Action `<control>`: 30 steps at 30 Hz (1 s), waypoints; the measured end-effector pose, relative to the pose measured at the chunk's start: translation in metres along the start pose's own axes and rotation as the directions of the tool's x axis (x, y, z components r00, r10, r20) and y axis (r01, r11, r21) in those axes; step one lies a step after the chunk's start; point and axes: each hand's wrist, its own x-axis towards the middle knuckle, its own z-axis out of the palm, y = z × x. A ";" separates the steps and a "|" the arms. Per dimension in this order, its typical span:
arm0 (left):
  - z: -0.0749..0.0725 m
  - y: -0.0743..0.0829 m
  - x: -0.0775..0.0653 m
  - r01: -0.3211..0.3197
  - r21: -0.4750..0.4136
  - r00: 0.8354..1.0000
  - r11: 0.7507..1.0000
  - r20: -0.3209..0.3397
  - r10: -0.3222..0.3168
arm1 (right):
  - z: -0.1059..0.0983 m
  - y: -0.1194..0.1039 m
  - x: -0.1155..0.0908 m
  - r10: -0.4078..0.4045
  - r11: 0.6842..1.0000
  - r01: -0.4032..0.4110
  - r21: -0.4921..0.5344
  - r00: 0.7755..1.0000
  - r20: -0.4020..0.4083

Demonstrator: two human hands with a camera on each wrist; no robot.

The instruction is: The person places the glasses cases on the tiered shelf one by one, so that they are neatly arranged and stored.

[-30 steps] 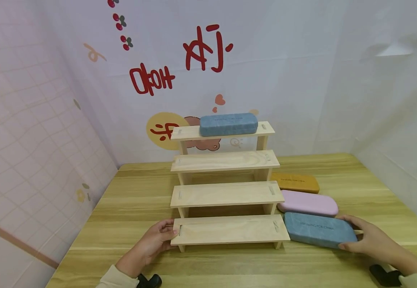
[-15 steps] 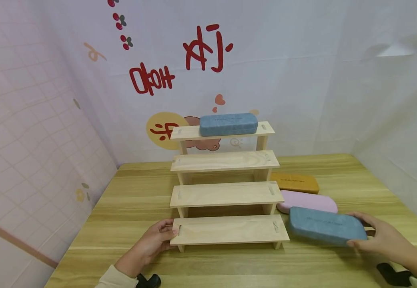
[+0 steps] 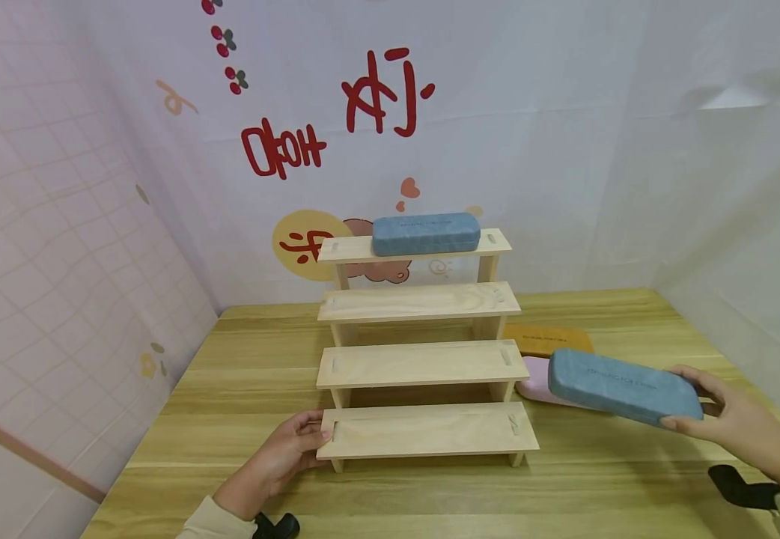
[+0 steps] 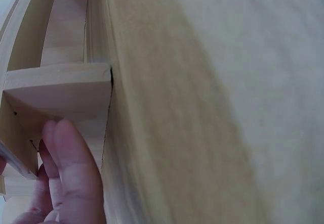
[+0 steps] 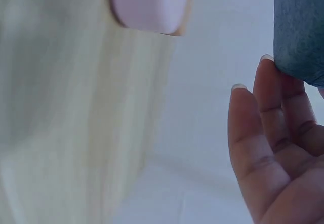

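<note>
My right hand [image 3: 733, 419] grips the right end of a blue glasses case [image 3: 622, 388] with lettering on its lid. The case is raised off the table and tilted, its left end higher, partly covering a pink case [image 3: 534, 380]. In the right wrist view, fingertips meet the end of the blue case [image 5: 301, 27]. At the lower left, my left hand [image 3: 287, 453] holds the left end of the lowest step of a wooden four-tier stand [image 3: 430, 430], thumb on top. The left wrist view shows fingers [image 4: 76, 168] beneath that step, beside its leg.
Another blue case [image 3: 426, 233] lies on the top step. An orange case [image 3: 555, 340] is on the wooden table [image 3: 228, 389] right of the stand, behind the pink one. White printed sheeting [image 3: 531, 150] hangs behind and along both sides.
My right hand has lifted the blue case off the table and carried it up and rightward, exposing table beside the lowest step. The left hand has stayed on the stand.
</note>
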 end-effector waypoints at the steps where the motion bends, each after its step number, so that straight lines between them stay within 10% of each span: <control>1: 0.000 0.000 0.000 -0.001 -0.001 1.000 1.000 0.001 0.001 | -0.002 -0.001 0.001 -0.011 1.000 0.011 -0.002 1.000 -0.020; 30: 0.000 -0.001 0.000 -0.012 -0.008 1.000 1.000 0.005 0.012 | -0.034 -0.076 0.056 -0.151 0.986 0.156 0.064 0.985 -0.082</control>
